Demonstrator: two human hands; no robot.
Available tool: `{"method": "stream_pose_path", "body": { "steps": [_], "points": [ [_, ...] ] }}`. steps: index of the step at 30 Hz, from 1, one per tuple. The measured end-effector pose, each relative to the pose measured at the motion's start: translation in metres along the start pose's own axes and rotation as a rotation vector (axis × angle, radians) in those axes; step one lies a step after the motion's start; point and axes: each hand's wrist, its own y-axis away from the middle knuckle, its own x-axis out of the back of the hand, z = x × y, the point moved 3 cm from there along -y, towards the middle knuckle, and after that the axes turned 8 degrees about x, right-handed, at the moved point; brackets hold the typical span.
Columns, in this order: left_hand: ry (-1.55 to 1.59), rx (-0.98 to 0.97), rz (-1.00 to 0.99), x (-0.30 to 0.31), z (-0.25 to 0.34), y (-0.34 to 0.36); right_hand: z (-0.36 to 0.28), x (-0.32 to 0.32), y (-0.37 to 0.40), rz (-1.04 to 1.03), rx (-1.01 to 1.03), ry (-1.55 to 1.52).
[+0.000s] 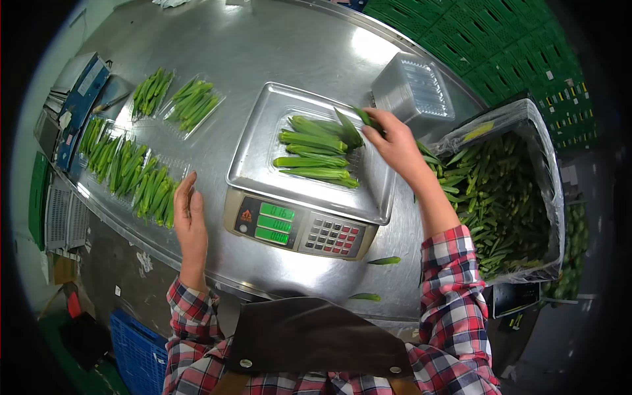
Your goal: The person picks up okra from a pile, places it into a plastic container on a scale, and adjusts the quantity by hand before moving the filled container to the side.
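Head view, looking down, gives us a round-edged steel table (263, 52) whose near rim curves just in front of our apron. Bare metal lies open between our two arms and far behind the scale (299, 230).

Our right hand (395, 141) is closed in a pinch on two okra pods (349, 126), held over the far right corner of the scale pan (253, 155). Their tips touch the okra pile (315, 158), which lies in neat rows on the pan. Our left hand (189, 217) is open and holds nothing. Its fingers are straight, and it rests on the table just left of the scale.

The pan is smooth, shiny and square with raised edges. The pods are ridged, tapered and green. The scale front carries lit green displays and a keypad.

Filled trays (148, 187) of okra crowd the left rim just beside our left hand, with two more trays (191, 102) farther back. A stack of clear empty trays (413, 89) stands close behind our right hand. A plastic-lined bin (550, 191) heaped with okra hems in our right forearm. Loose pods (384, 261) lie near the front edge. Green crates (500, 39) wall off the far right.
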Motion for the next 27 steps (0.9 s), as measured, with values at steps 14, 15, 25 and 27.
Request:
{"method": "stream_pose_path", "body": {
  "steps": [14, 15, 25, 27],
  "points": [
    [0.029, 0.077, 0.045, 0.008, -0.015, -0.003, 0.020, -0.047, -0.026, -0.146, 0.093, -0.007],
    [0.025, 0.072, 0.036, 0.006, -0.012, -0.003, 0.021, -0.049, -0.027, -0.168, 0.131, -0.051],
    [0.013, 0.044, 0.008, 0.007, 0.011, -0.009, 0.103, 0.038, -0.011, 0.214, 0.025, 0.580],
    [0.004, 0.035, 0.007, 0.010, 0.017, -0.011, 0.128, 0.047, -0.008, -0.107, -0.250, 0.645]
  ]
}}
